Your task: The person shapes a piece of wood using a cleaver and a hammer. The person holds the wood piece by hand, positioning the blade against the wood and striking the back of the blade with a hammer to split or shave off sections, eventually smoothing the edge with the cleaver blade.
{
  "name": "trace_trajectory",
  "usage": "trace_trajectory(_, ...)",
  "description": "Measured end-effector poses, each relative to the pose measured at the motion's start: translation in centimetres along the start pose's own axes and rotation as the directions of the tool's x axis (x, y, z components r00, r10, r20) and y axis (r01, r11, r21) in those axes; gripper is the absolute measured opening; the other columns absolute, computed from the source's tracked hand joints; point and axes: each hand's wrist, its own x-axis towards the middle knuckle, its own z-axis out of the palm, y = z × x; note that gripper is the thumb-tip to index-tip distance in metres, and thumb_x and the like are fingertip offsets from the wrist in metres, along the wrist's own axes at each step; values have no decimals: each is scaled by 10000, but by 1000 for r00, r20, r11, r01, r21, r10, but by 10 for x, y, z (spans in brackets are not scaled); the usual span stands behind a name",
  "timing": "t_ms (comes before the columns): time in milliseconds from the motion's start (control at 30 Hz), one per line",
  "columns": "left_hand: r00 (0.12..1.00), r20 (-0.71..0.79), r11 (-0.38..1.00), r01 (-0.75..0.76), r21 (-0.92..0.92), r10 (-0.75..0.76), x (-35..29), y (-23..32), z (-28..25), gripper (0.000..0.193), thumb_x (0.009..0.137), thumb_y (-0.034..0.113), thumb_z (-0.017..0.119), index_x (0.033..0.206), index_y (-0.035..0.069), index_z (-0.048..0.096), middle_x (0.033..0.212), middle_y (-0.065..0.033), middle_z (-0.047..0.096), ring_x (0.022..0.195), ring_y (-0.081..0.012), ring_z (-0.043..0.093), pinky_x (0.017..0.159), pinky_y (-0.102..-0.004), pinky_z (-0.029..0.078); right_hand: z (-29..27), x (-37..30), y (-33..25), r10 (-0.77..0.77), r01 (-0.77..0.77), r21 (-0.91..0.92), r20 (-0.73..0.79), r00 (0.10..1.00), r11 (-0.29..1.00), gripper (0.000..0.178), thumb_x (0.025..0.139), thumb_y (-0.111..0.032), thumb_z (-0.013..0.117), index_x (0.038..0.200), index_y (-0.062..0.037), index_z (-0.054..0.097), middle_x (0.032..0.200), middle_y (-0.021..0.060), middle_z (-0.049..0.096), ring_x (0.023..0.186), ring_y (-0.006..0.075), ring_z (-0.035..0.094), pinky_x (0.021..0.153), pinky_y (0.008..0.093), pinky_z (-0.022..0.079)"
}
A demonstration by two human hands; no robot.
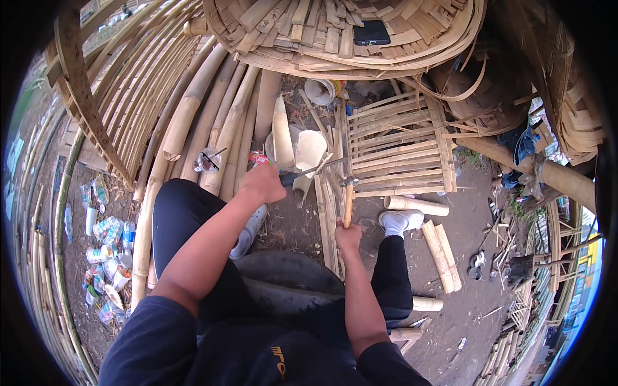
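Observation:
My left hand (262,184) is closed round the dark handle of a long-bladed knife (322,166), its thin blade pointing right and slightly away from me. In my right hand (348,236) is a hammer (348,204) with a light wooden handle, held upright in the picture. The hammer's metal head is close to the blade, below its far end; I cannot tell whether they touch. Long split bamboo strips (326,225) lie under and beside the tools. Beyond the knife stand split bamboo pieces (281,136), and a small red packet (259,157) shows just past my left hand.
A slatted bamboo panel (399,149) lies ahead right, with cut bamboo tubes (416,205) nearer me. Bamboo poles (193,109) run along the left, bearing a clear plastic cup (210,160). A phone (371,33) rests on the round woven surface ahead. Plastic litter (109,257) covers ground at left.

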Motion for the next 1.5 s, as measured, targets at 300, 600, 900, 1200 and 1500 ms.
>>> trace_trajectory(300,998,6,998,56,42,-56,-4,-19,9,325,667,162,598,932,-3,693,985,-224,671,965,-357,654,852,-409,527,-129,7,-141,-295,527,596,-446,845,606,368,953,-210,594,643,-71,453,497,2,432,428,73,416,392,247,312)
trace_trajectory(600,1000,5,999,16,-31,-16,7,-14,36,326,658,175,610,905,-22,692,948,-234,674,928,-379,659,860,-427,524,-65,29,-111,-273,470,669,-385,882,576,408,961,-261,545,613,-80,430,528,2,432,445,104,366,438,263,312)
trace_trajectory(900,996,53,997,69,32,-71,-3,-11,35,337,680,184,609,934,-22,688,987,-236,674,976,-363,656,869,-424,525,-83,11,-83,77,-105,449,82,994,887,405,897,-359,613,654,-67,473,497,-28,386,362,86,336,326,262,239)
trace_trajectory(1200,992,30,992,123,-16,-123,3,-20,39,345,686,165,584,957,-23,684,995,-243,670,974,-368,653,881,-414,518,-200,-13,-203,-438,864,502,-767,469,45,640,909,-689,359,791,-60,385,507,6,302,413,102,281,381,226,237)
trace_trajectory(1500,986,-71,983,142,-116,-150,21,-35,52,340,676,179,588,922,-36,684,983,-259,665,974,-373,647,885,-416,512,35,15,18,135,-146,255,61,989,956,572,981,-485,416,668,-16,514,516,43,454,399,193,455,361,346,355)
